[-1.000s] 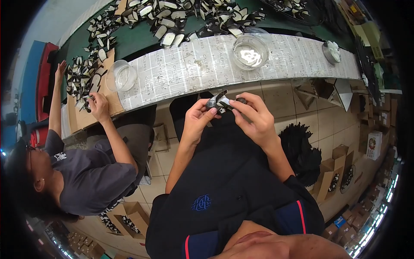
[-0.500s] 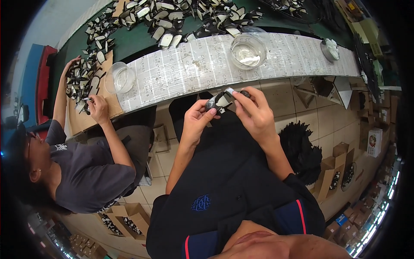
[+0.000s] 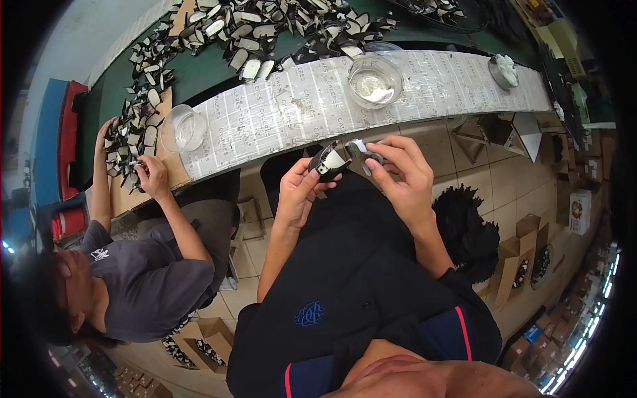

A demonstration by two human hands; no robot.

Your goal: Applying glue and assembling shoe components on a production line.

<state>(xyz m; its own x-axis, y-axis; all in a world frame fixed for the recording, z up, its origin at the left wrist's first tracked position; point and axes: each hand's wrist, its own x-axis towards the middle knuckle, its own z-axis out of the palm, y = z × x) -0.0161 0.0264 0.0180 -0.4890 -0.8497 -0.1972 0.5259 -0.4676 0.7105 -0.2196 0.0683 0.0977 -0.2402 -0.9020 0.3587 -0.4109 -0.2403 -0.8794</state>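
Note:
My left hand (image 3: 298,194) is closed around a black shoe piece (image 3: 330,164) with a pale inner face, fingers beneath it and thumb on its near edge. To its right, my right hand (image 3: 406,174) pinches a small dark item with a whitish tip (image 3: 359,146); its exact kind is hard to make out. A narrow gap parts that tip from the shoe piece. Both hands are raised in front of my chest, just short of the bench's near edge.
On the pale paper-covered bench strip (image 3: 279,109) stand clear round tubs (image 3: 375,83) and a small cup of white material (image 3: 506,71). Similar shoe pieces (image 3: 249,43) heap on the green surface behind. At left, a co-worker (image 3: 156,265) handles more. Open cartons (image 3: 514,265) sit on the floor.
My right hand has drawn slightly right, taking the white-tipped item off the shoe piece. My left hand has tilted the shoe piece. The co-worker's head and hands have shifted.

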